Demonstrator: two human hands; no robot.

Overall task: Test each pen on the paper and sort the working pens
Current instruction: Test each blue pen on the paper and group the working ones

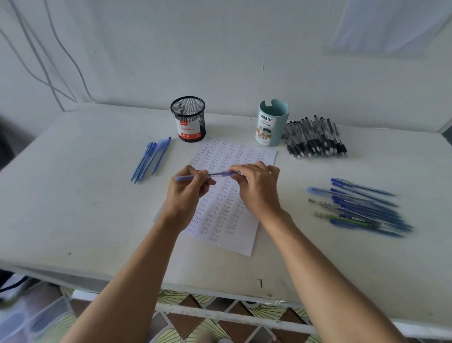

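Two-handed grip on one blue pen [217, 174], level over paper [221, 218]: left hand [187, 196] pinching barrel, right hand [259, 188] pinching right end. White bench [78, 203] against white wall [214, 55], mesh cup [189, 118] and teal cup [272, 122] at back; patterned tile floor [187, 326] below.

Single head cam on me, facing forward and down onto the table [78, 198], wall [214, 55] at top. Wide-angle, close: my left hand [187, 196] and right hand [259, 188] sit mid-frame.
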